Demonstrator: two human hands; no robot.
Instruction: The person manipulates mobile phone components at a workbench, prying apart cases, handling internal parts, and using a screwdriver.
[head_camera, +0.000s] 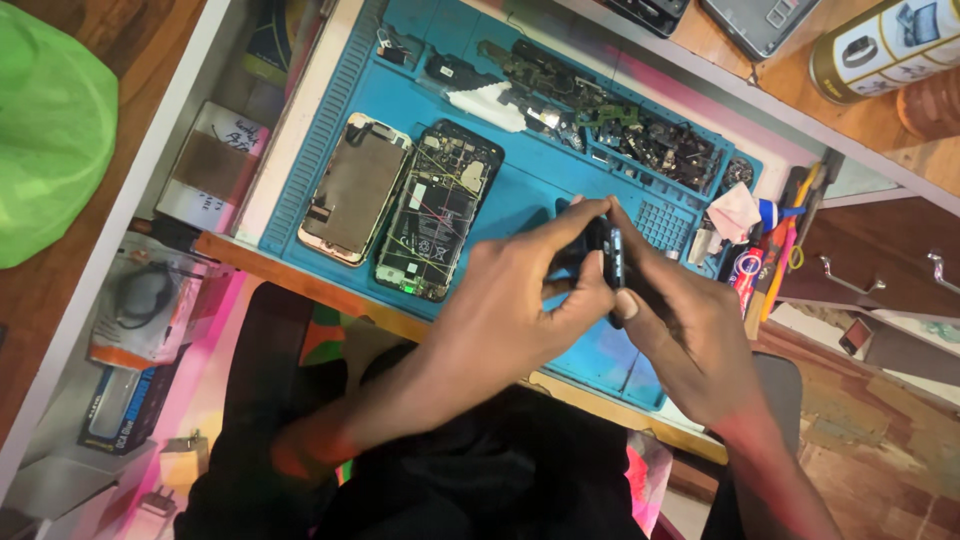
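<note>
Counter: blue repair mat (530, 180), two opened phones (400, 205) lying flat.
Hands: left hand (520, 300) and right hand (680, 340) together, pinching a dark phone part (612, 262).

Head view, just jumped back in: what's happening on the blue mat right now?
A person holds a small dark phone edge-on between both hands, above the blue work mat. The left hand pinches it from one side, the right hand from the other, fingertips meeting at its top edge. Two opened phones lie flat on the mat: a copper-backed shell and, beside it, a dark one with its internals exposed. Loose parts fill the mat's far trays.
</note>
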